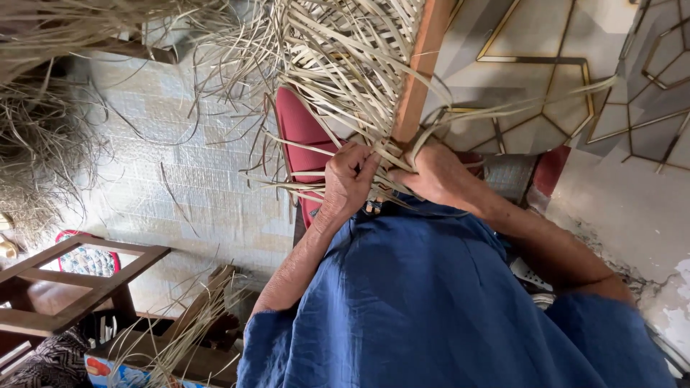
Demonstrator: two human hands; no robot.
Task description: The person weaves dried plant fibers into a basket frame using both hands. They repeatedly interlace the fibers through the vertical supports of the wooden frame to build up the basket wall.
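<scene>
I see my left hand (pixel 350 179) clenched on pale strips (pixel 338 65) just below the wooden bar (pixel 417 72). My right hand (pixel 438 176) grips strips beside it, probably pinching them; its fingers are partly hidden. A red cushion (pixel 302 136) lies behind.

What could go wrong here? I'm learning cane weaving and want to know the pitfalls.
1. Both the left hand and right hand pinch thin pale strips beside the wooden frame rail; the strip edges may cut or chafe the fingers.
2. Many loose strip ends fan out around the hands, so the wrong strand may get pulled or tangled.
3. Tugging hard might snap a dry strip.
</scene>
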